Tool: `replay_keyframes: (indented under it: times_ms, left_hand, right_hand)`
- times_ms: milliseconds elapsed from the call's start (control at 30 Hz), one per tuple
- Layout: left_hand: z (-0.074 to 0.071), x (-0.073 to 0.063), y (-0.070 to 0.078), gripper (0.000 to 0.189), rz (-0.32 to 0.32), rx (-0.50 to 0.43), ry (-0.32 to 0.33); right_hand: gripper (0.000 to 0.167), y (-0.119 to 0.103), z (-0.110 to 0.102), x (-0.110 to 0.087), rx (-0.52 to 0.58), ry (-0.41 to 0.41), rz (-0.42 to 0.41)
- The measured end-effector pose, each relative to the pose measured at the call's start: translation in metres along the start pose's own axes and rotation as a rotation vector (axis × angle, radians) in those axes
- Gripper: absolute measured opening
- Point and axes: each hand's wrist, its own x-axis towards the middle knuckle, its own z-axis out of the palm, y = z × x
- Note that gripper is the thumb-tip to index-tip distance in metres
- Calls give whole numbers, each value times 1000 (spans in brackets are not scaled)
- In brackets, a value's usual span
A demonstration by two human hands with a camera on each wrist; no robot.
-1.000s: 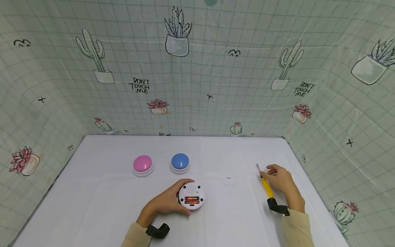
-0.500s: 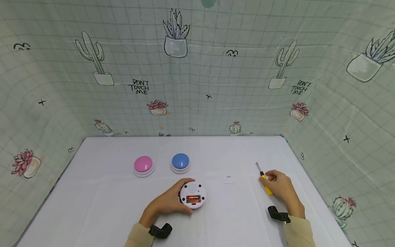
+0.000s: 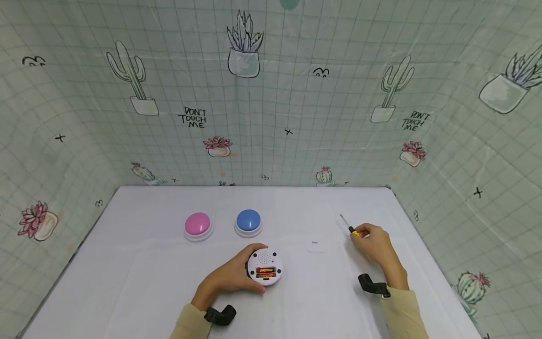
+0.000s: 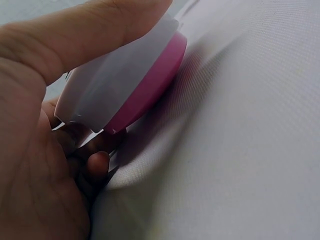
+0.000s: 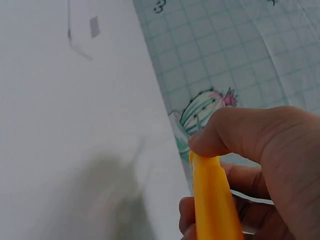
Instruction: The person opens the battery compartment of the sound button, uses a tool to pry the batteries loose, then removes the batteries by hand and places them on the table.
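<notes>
**A:** So what's new on our side since a second ago?

**B:** The right hand, mostly. The screwdriver was sitting alongside its fingers; now we've got it pinched between thumb and fingers, yellow handle largely hidden, shaft aimed far and left.

**A:** And the left hand?

**B:** Same as it was: curled round the left side of the round white unit, near the middle of the table. Underside's up, batteries showing. Pink dome faces down; we can't tell if it touches.

**A:** What does that mean for us?

**B:** We'd say tool and unit are both in hand now, but the tip's well apart from the unit, so nothing's being worked yet. There's a thin pale piece to the unit's right, maybe the cover, too faint to swear to. Pink button and blue button sit farther back, untouched.
</notes>
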Motion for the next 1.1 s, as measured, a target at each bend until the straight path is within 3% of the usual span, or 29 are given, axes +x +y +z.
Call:
replay_keyframes:
  times_ms: [200,467,767,1100]
  left_hand:
    - [-1,3,3,104,-6,30,-7]
    - [-2,4,2,112,14,74,14]
    - [6,0,4,105,-29,131,-19]
    - [2,2,7,111,-53,165,20]
  right_hand:
    - [24,-42,4,4,35,-52,-78]
    - [18,-80,26,-3,177,-239,-212]
    - [13,-93,29,-23,196,-381,-285]
    - [12,-102,38,-20,201,-499,-426]
